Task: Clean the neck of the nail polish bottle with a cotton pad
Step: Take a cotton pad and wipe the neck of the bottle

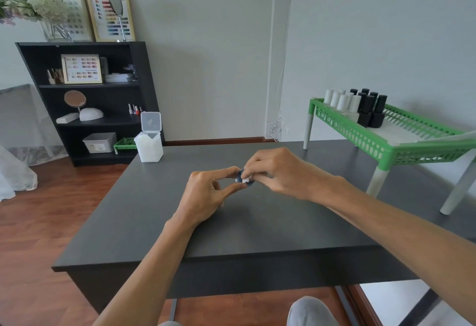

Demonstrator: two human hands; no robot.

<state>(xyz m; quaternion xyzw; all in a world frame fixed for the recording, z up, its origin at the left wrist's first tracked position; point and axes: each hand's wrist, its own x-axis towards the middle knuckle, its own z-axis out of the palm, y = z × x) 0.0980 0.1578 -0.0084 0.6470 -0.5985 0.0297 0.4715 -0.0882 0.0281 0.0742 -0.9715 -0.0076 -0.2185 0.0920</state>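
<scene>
Dark counter [154, 209] carries both hands at centre. Left hand [206, 191] pinches a small blue nail polish bottle [238, 177]; right hand [278, 173] grips a white cotton pad [245, 179] against it. Beyond, open pad dispenser [149, 145], green rack [386, 142] of bottles. No writing legible.

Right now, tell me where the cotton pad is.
In the head view, the cotton pad sits mid-table, pinched in the right hand against the small dark bottle that the left hand holds.
</scene>
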